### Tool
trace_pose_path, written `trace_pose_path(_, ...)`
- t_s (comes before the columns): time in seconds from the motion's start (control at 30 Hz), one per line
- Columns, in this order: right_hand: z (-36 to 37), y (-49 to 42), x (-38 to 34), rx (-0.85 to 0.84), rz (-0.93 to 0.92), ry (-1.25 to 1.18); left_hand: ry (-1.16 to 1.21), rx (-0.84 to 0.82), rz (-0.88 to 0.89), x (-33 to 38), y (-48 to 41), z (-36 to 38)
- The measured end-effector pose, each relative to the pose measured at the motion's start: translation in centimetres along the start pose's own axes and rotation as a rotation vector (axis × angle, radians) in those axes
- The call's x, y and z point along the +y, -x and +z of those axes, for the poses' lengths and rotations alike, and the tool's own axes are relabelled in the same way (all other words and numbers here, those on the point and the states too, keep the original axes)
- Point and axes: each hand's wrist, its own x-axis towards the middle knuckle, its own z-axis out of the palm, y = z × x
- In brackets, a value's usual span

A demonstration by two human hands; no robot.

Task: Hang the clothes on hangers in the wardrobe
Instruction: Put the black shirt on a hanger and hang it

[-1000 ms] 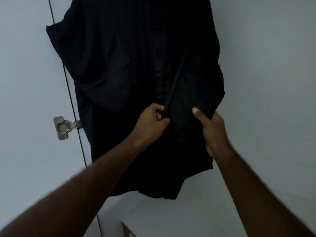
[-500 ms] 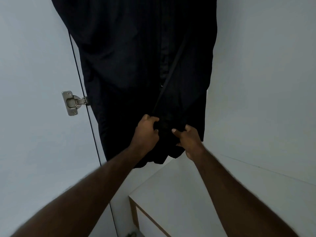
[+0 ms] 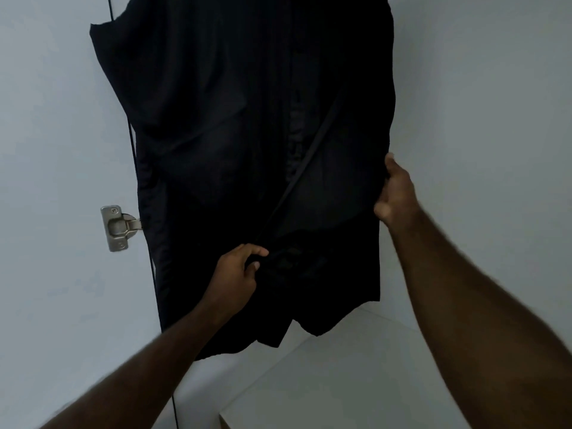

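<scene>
Nearest to the camera, two bare forearms reach upward from the lower corners. The left hand (image 3: 238, 267) is at the lower middle of the cloth, its fingers curled tightly, and it pinches the lower end of a narrow dark strip (image 3: 297, 178) that runs up diagonally to the right. The right hand (image 3: 397, 193) is higher, at the right side. It grips the side edge of the cloth; the fingertips go behind the edge, so I cannot see them.

Both hands hold the large black soft cloth garment (image 3: 232, 125). It hangs in front of the white wardrobe panels and its top is out of view, so I cannot tell if a hanger is inside it.

The garment seems light and limp, with loose folds, so it will probably sag and slide easily. In my opinion it is safer to hold it at the side seams or near the shoulders, not at the thin strip.

Farther left, a small silver metal hinge (image 3: 116, 227) sits on the white door panel (image 3: 46, 150). A white flat ledge (image 3: 340, 382) is below.
</scene>
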Motion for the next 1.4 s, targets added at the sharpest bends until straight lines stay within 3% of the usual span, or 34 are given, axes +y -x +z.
trace_pose_path(0.07,-0.6,-1.4,-1.1,0.211,0.004,0.181,-0.005,0.017,-0.021,-0.4,-0.2,-0.3)
trace_pose_path(0.13,-0.4,-1.5,-1.3,0.43,-0.063,0.539,-0.009,0.045,-0.056,-0.8,-0.5,-0.6)
trace_pose_path(0.17,-0.3,-1.0,-1.3,0.448,-0.116,0.866,-0.019,0.056,-0.066,-1.0,-0.7,-0.6)
trace_pose_path(0.2,-0.5,-1.3,-1.6,0.458,-0.165,0.937,-0.024,0.066,-0.071,-1.0,-0.8,-0.6)
trace_pose_path(0.23,-1.0,-2.0,-1.5,0.445,-0.178,0.747,-0.021,0.074,-0.072,-1.1,-0.9,-0.5)
trace_pose_path(0.27,-1.4,-3.2,-1.5,0.431,-0.242,0.733,-0.015,0.085,-0.066,-1.1,-1.0,-0.5)
trace_pose_path(0.33,-0.7,-3.3,-0.9,0.504,-0.421,0.808,0.001,0.096,-0.058,-1.3,-0.8,-0.4)
trace_pose_path(0.4,1.4,-3.2,-1.1,0.45,-0.644,0.894,0.01,0.106,-0.03,-1.6,-0.6,-0.4)
trace_pose_path(0.53,7.3,-4.6,-2.8,0.186,-0.558,0.977,-0.029,0.093,0.051,-1.8,-0.4,-0.6)
trace_pose_path(0.67,11.3,-7.6,-4.6,0.146,-0.495,1.085,-0.012,0.078,0.144,-2.7,-1.1,-1.5)
trace_pose_path(0.77,13.0,-9.2,-5.5,0.204,-0.768,1.141,-0.038,0.089,0.194,-3.1,-2.1,-2.2)
trace_pose_path(0.83,13.1,-9.7,-5.0,0.204,-0.856,1.211,-0.076,0.108,0.169,-4.0,-2.7,-2.4)
trace_pose_path(0.9,12.9,-10.0,-3.6,0.14,-0.838,1.325,-0.172,0.036,0.165,-4.4,-3.1,-2.5)
trace_pose_path(1.03,13.7,-10.2,-2.4,0.202,-0.98,1.269,-0.677,-0.371,0.072,-0.7,-4.3,-3.1)
trace_pose_path(1.1,15.5,-10.6,-3.0,0.244,-0.977,1.293,-0.821,-0.447,0.158,2.0,-5.9,-3.6)
trace_pose_path(1.2,18.2,-11.3,-4.6,0.184,-0.888,1.28,-0.733,-0.241,0.205,5.8,-7.9,-4.6)
trace_pose_path(1.23,19.2,-11.6,-5.1,0.143,-0.863,1.253,-0.718,-0.113,0.276,7.3,-8.9,-5.5)
trace_pose_path(1.3,21.1,-12.2,-6.0,0.09,-0.841,1.217,-0.615,0.151,0.58,9.4,-10.7,-7.3)
trace_pose_path(1.4,23.7,-13.2,-6.9,0.052,-0.848,1.199,-0.686,0.31,0.76,12.1,-14.9,-9.8)
